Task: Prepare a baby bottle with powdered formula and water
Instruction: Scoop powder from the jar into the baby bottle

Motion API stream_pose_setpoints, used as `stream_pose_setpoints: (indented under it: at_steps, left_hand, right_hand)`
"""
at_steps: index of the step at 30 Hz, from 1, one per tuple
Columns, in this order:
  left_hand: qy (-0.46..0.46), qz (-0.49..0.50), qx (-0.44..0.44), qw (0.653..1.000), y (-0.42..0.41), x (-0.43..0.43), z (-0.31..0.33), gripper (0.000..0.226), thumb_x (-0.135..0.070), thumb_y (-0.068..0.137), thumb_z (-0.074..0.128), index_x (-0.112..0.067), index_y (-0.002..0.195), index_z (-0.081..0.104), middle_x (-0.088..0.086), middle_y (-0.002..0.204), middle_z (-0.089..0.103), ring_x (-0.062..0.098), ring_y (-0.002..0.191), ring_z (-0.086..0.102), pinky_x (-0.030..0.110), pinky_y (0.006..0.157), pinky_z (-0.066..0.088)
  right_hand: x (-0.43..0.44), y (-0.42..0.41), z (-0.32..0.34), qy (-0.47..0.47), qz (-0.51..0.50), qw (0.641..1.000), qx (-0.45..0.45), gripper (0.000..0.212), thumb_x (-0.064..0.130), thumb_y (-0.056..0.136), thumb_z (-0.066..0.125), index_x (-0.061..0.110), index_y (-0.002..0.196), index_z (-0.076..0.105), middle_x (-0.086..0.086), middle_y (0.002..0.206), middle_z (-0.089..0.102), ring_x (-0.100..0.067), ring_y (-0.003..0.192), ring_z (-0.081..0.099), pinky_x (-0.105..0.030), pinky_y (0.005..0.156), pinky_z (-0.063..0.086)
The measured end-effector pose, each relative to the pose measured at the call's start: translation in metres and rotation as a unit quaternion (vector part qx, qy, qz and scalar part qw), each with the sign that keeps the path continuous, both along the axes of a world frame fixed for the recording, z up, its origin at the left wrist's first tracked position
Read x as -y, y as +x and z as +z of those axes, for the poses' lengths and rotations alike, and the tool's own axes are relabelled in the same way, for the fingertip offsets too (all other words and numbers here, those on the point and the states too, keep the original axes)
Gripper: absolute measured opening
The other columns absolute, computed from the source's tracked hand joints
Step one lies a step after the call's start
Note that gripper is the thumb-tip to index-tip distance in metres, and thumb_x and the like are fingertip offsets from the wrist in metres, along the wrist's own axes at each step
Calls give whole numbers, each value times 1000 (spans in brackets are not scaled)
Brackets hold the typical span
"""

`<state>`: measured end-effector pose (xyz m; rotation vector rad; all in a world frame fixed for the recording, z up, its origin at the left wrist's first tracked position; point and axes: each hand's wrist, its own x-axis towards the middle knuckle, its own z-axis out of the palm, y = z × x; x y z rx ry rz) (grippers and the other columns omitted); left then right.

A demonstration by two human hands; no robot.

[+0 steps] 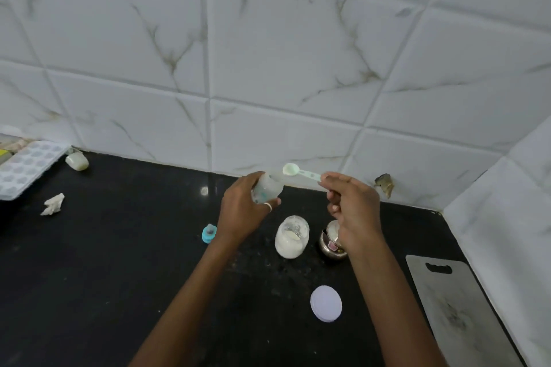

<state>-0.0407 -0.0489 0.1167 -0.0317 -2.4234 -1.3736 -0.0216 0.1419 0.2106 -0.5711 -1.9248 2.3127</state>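
Note:
My left hand [241,211] grips a clear baby bottle [268,188], lifted above the black counter and tilted to the right. My right hand [351,205] pinches the handle of a pale green measuring scoop [301,172], whose bowl sits just beside the bottle's open mouth. Below the hands stands an open glass jar of white powder [291,237]. Its white round lid [326,303] lies flat nearer to me. A blue bottle teat ring [208,233] lies on the counter by my left wrist.
A small steel pot [331,243] stands right of the jar, partly behind my right wrist. A metal cutting board [456,310] lies at the right. At the far left are a white ice tray [26,167], a crumpled tissue [53,204] and a small white container [77,161].

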Motion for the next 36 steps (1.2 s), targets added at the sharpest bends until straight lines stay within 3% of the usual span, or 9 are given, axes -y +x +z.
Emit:
stream_pose_setpoints:
  at_steps: [5,9,16,21,25,27,32,36]
  left_hand:
    - [-56,5,-58,997,-1,-2,38,67,-41,71,88,-22,130,61,-4,118,67,17,104,62,38,85,56]
    - [-67,13,-75,995,1,-4,53,69,-41,72,87,-20,132,61,-1,118,67,20,104,61,40,85,55]
    - [-76,12,-67,995,3,-6,57,72,-43,73,87,-17,134,59,2,121,67,21,106,61,39,87,56]
    - [-59,12,-68,996,3,-9,63,72,-45,73,87,-18,134,60,0,120,68,11,99,57,32,86,55]
    - [-53,10,-70,996,2,-10,68,74,-45,74,87,-16,136,59,1,123,67,14,103,60,30,86,55]
    - [-50,9,-69,996,2,-11,69,73,-44,74,87,-16,135,59,0,122,68,12,102,59,31,86,55]
    - [-30,6,-57,998,2,-11,71,71,-45,74,87,-18,133,59,-2,119,67,11,99,58,34,86,57]
    - [-11,5,-62,998,4,-11,72,68,-44,73,87,-19,131,61,-4,116,68,11,99,60,34,86,57]
  right_hand:
    - [0,1,40,21,1,999,-42,10,2,81,77,9,87,80,-2,75,71,-8,63,57,-20,50,42]
    - [0,4,49,62,-5,996,-65,9,5,81,77,13,85,81,2,74,73,-9,66,58,-20,53,44]
    - [6,9,50,240,7,957,-161,6,17,86,78,23,88,79,9,74,75,1,65,66,-18,65,52]
    - [8,10,51,405,27,871,-277,7,15,89,75,21,93,79,18,79,73,1,76,67,-14,69,52]
    - [6,10,47,540,38,746,-387,9,12,92,73,16,98,78,7,90,77,-10,77,67,-31,69,56]
    - [6,9,46,579,38,702,-414,10,11,92,73,15,99,78,4,90,77,-16,80,68,-35,65,57]
    - [2,8,46,639,34,622,-451,18,3,87,75,15,99,79,4,90,77,-19,79,66,-36,51,54]
    - [-1,9,49,670,38,571,-473,24,-2,84,76,17,100,78,7,93,78,-17,79,64,-24,49,44]
